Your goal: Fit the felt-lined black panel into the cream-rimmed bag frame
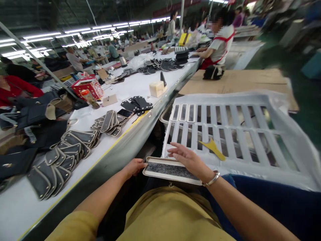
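The long, flat strip (pixel 170 170) has a fuzzy gray middle and a smooth cream rim. It is just in front of the person's tummy, between the two hands, and tips down a little toward the right hand. The left hand (pixel 135 166) pinches its left end with the thumb and a finger, and its other fingers are curled in. The right hand (pixel 190 162) is open, palm down, with its fingers a bit bent and a little apart, over the other end. I cannot tell how much of it touches the strip. A shiny silver bracelet (pixel 212 178) is on that wrist.

Past the right hand is a white rack (pixel 235 129) with many long slots. Three small gray panels (pixel 183 112) with white rims lie on its near left corner, ahead of the right hand. A yellow forked tool (pixel 213 149) lies on the rack to the right of that hand.

To the left of the left hand, a long white table (pixel 100 147) holds heaps of flat gray pieces (pixel 67 150) with pale edges and shiny dots. Farther ahead are a black phone (pixel 125 113), a cream block (pixel 156 89) and a red box (pixel 87 87) with a white pattern. A person in a red apron (pixel 218 50) is at the table, far ahead of the right hand. The red banner (pixel 173 9) at the back is too blurry to read.
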A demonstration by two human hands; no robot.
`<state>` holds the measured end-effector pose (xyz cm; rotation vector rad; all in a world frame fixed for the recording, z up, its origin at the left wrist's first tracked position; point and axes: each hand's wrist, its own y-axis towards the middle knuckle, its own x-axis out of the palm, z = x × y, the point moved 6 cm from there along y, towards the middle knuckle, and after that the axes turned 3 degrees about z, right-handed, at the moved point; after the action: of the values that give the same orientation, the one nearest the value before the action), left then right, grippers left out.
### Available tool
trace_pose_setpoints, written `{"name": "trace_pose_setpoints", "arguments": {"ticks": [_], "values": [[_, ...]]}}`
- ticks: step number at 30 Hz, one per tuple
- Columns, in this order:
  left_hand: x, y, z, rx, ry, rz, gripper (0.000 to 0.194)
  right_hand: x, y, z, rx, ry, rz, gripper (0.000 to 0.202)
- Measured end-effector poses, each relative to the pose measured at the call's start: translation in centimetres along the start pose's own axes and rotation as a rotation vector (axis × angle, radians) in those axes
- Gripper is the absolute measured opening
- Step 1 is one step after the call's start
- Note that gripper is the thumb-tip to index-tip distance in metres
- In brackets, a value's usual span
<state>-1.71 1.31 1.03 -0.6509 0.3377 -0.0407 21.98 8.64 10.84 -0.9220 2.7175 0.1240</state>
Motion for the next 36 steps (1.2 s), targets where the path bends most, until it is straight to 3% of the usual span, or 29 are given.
{"name": "trace_pose_setpoints", "arguments": {"ticks": [2,4,6,8,11,13,15,18,28,33,36], "values": [[-0.3,0.0,0.4,0.023,0.068,0.008,0.053,-4.4,-1.5,0.6,0.073,0.022,0.208,0.037],[-0.6,0.1,0.9,0.089,0.13,0.037,0.051,-7.6,-3.9,2.0,0.221,-0.107,0.322,0.031],[-0.7,-0.4,2.1,0.208,0.279,0.099,0.045,-8.9,-6.2,3.9,0.394,-0.299,0.27,0.036],[0.3,-1.6,4.0,0.37,0.528,0.198,0.033,-8.5,-8.0,5.6,0.535,-0.405,0.132,0.041],[4.9,-4.3,7.8,0.702,0.731,0.245,0.021,-6.5,-9.3,6.9,0.649,-0.393,-0.06,0.044],[9.6,-5.9,9.8,0.955,0.795,0.12,0.027,-5.4,-9.3,6.7,0.662,-0.377,-0.128,0.043],[13.5,-6.5,10.7,1.073,0.91,0.016,0.041,-4.7,-9.0,6.3,0.657,-0.372,-0.156,0.043],[16.1,-5.9,10.8,1.077,1.065,-0.002,0.052,-4.5,-8.8,6.0,0.671,-0.36,-0.159,0.04],[15.8,-5.6,10.3,1.039,1.067,0.04,0.057,-4.5,-8.9,7.1,0.726,-0.302,-0.233,0.027],[16.1,-5.7,9.8,1.035,1.083,0.01,0.062,-4.7,-8.9,8.2,0.835,-0.211,-0.25,0.048],[16.1,-5.6,9.6,1.032,1.083,-0.006,0.064,-5.3,-9.1,8.9,0.93,-0.052,-0.146,0.063]]}}
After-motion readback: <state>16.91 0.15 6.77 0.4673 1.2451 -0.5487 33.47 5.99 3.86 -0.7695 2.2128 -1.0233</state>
